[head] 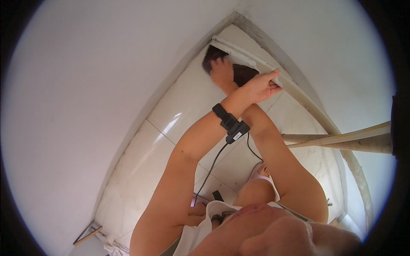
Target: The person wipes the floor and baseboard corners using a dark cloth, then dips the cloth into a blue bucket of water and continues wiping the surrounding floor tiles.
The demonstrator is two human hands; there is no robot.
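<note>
My forearms cross, the left over the right. My left hand [264, 87] is at the edge of a long pale rail or pipe [302, 99], its thumb on top and its fingers curled below. My right hand [222, 71], blurred, lies further forward and to the left, against a dark, cloth-like patch [211, 57]. Another dark patch [245, 74] shows between the two hands; whether these are one thing or an opening cannot be told. A black strap with a small device [232, 124] sits on my left forearm, with a cable hanging from it.
White walls [80, 80] meet the pale tiled floor [173, 115] in a narrow corner ahead. Pale poles [358, 139] cross the right side. A cable [209, 174] runs down near my knees and pink footwear [255, 172]. A wood-edged object [88, 236] stands at lower left.
</note>
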